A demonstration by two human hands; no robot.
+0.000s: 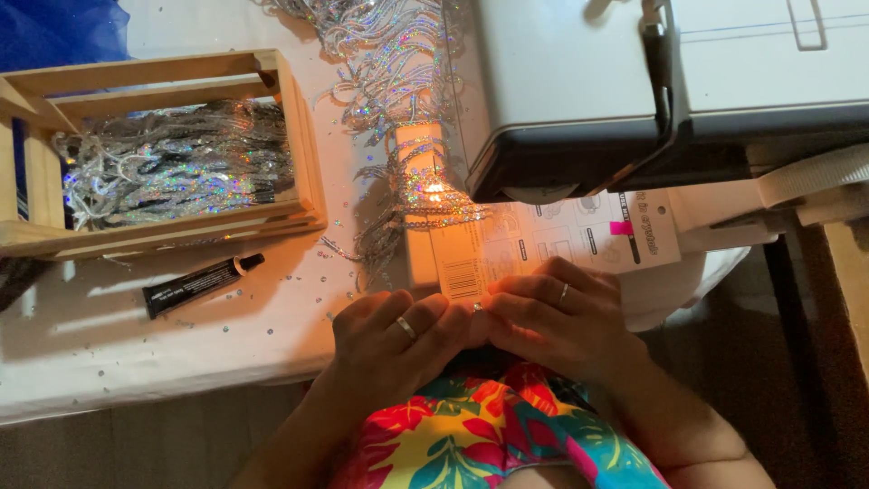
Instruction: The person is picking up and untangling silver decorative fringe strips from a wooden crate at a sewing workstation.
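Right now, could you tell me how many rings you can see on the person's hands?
2: one on a finger of the left hand, one on a finger of the right hand. The fingertips are tucked together, so others may be hidden.

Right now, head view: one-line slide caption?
Both hands, left hand and right hand, meet at the sewing machine bed beside silver sequin fringe; wooden crate and black tube at left.

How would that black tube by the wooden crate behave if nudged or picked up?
The black tube lies flat on the white table, so it probably won't tip. Its round cap end might let it roll a little. It looks small and likely light, with a squeezable body.
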